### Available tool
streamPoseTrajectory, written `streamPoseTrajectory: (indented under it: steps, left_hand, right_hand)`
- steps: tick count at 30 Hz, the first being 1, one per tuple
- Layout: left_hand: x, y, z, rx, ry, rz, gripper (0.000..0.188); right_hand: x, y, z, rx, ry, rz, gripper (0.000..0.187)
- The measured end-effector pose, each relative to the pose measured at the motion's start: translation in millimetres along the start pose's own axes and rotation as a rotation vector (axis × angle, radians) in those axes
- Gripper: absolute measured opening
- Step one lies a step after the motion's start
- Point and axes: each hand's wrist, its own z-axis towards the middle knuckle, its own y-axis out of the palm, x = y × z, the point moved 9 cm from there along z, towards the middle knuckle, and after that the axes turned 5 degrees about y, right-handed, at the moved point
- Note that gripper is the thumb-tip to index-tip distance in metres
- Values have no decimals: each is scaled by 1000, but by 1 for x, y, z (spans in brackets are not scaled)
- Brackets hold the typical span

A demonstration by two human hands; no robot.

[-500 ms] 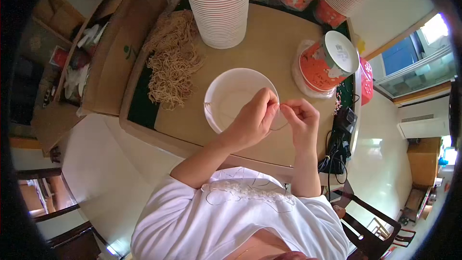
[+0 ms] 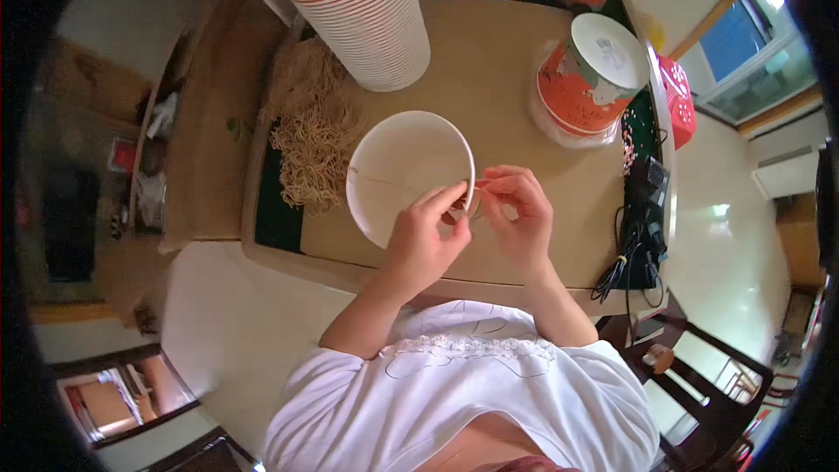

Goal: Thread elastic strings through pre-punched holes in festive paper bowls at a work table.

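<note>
A white paper bucket (image 2: 398, 144) stands mouth up on the brown cardboard sheet in front of me. A thin tan string (image 2: 384, 182) is fixed at the left side of its rim and runs across the mouth to the right side. My left hand (image 2: 421, 240) is closed on the near right part of the rim, its fingertips at the string; the exact hold is partly hidden. Just outside the rim, my right hand (image 2: 522, 214) pinches the string's end between thumb and fingers.
Tangled tan strings (image 2: 315, 135) lie left of the bucket, below a tall stack of paper buckets (image 2: 380, 35). An upturned orange bucket (image 2: 585, 92) sits at the right. Black adapters and cables (image 2: 638, 245) lie along the right edge. A cardboard box (image 2: 205, 140) stands at the left.
My left hand has come down and slightly left onto the bucket's rim. My right hand has shifted left, still pinching the string. The head view has turned slightly.
</note>
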Motion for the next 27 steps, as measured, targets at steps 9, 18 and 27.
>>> streamPoseTrajectory:
  steps: [9, 18, 27]
  left_hand:
    - [-9, -8, -4, -13, -74, -200, 39]
    - [-9, 4, -4, -49, -72, -191, 37]
    - [-11, 18, 2, -18, -1, 66, 19]
  right_hand:
    - [-11, 7, -1, -45, -78, -27, 10]
    - [-14, 1, -4, -17, -98, -75, 12]
    - [7, -6, -7, -27, -3, -59, 12]
